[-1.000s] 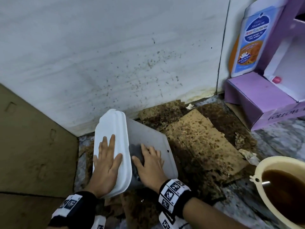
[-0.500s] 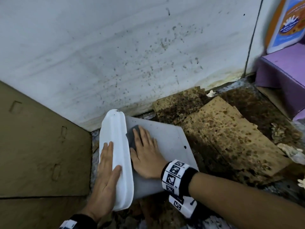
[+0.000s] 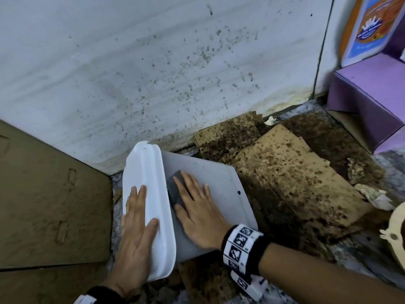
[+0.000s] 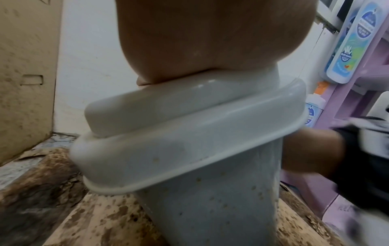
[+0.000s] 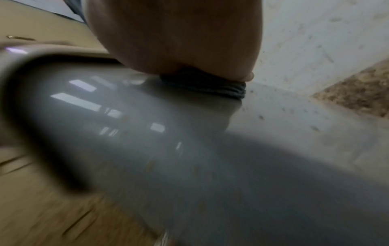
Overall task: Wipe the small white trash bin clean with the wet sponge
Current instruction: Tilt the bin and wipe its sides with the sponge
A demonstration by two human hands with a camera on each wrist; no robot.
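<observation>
The small white trash bin (image 3: 221,183) lies tipped on its side on stained cardboard, its white lid (image 3: 144,178) toward the left. My left hand (image 3: 137,224) rests flat on the lid with straight fingers, steadying it. My right hand (image 3: 195,207) presses flat on the dark grey sponge (image 3: 175,189) against the bin's upturned side wall, just beside the lid. In the left wrist view the lid (image 4: 189,119) and speckled bin wall (image 4: 210,199) fill the frame. In the blurred right wrist view the sponge (image 5: 210,88) shows under my palm on the bin (image 5: 147,133).
A speckled white wall (image 3: 153,73) rises right behind the bin. Brown cardboard panel (image 3: 48,205) stands at the left. Stained cardboard sheets (image 3: 285,172) cover the floor to the right. A purple box (image 3: 368,95) with a bottle (image 3: 366,29) is far right; a cream basin rim (image 3: 396,233) shows at the right edge.
My right hand slid the sponge up the bin's side from near the lid's lower end toward the wall, then back a little. The left hand stays on the lid. The camera moved closer.
</observation>
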